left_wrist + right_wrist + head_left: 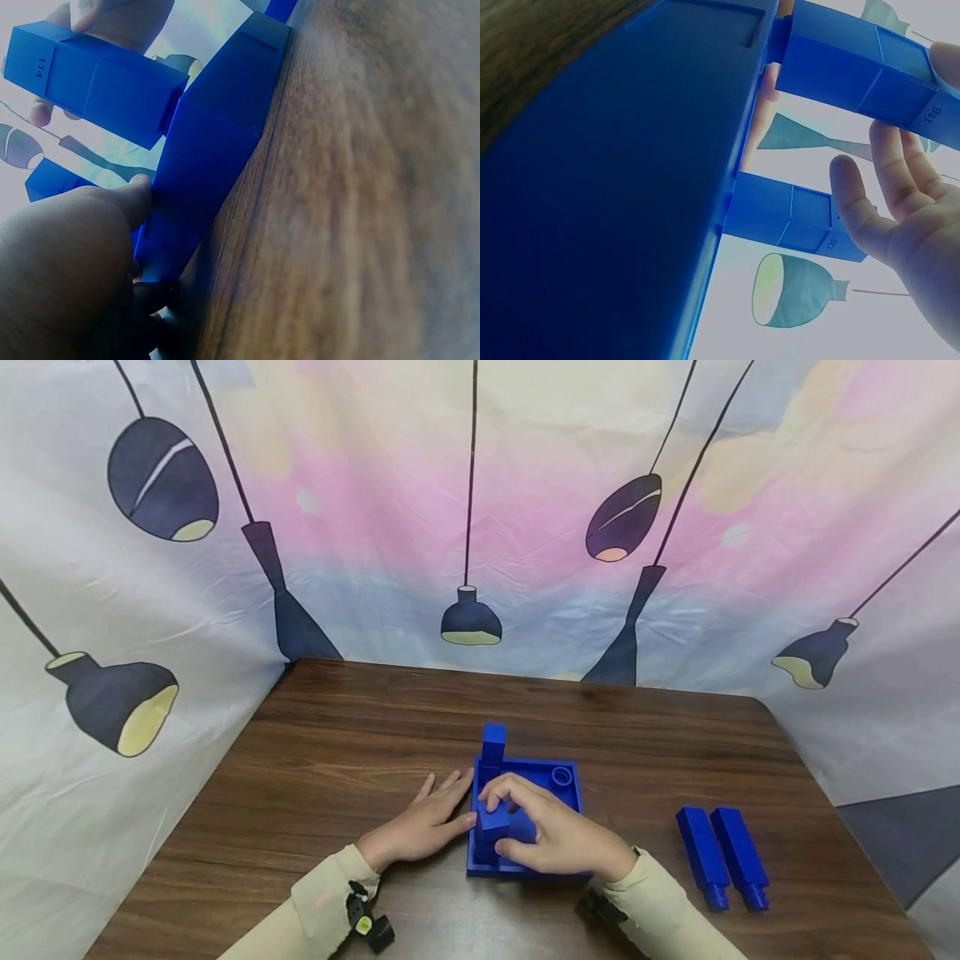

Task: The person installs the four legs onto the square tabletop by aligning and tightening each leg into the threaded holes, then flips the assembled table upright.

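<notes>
A square blue base (580, 793) with a raised rim lies on the table. My right hand (558, 831) grips a blue rectangular post (97, 79) by its upper end, thumb on one side and fingers on the other. The post stands upright over the base's near left corner, and a narrow peg (778, 41) shows between the two. At the far left corner another blue post (493, 745) stands upright. My left hand (416, 833) rests beside the base with fingers extended, its thumb (135, 196) touching the base's left side.
A round blue socket (561, 777) sits in the base's far right corner. Two more blue posts (703, 852) lie side by side on the wooden table (360, 735) at the right, peg ends toward me. A printed cloth (390, 527) hangs behind the table.
</notes>
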Motion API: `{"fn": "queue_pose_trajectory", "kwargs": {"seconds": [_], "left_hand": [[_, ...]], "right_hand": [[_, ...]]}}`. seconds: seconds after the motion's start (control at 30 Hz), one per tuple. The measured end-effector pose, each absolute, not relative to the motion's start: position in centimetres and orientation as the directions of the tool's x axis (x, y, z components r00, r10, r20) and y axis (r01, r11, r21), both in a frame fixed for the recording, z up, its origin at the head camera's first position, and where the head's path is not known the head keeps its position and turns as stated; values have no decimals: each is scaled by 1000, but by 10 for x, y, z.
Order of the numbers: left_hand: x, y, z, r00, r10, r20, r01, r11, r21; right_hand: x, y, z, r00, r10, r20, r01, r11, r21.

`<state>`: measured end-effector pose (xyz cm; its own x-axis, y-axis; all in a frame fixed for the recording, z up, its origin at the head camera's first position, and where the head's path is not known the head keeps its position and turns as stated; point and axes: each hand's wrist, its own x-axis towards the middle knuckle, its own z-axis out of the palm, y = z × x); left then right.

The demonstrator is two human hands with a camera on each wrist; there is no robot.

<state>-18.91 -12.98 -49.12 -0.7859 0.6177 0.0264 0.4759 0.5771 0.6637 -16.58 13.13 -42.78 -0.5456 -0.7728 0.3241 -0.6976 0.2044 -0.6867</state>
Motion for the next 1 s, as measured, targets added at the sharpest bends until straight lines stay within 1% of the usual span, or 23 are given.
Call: {"fn": "queue_pose_trajectory", "kwargs": {"seconds": [0.5,1.0], "left_hand": [[-189,-129,-492,-792,610,27,472,583,661],[-188,-129,-491,-792,611,23,468,582,664]], "right_hand": [[-164,133,-425,-540,-786,299,-691,211,-692],[-165,133,-427,-551,-781,294,-679,214,-703]]}}
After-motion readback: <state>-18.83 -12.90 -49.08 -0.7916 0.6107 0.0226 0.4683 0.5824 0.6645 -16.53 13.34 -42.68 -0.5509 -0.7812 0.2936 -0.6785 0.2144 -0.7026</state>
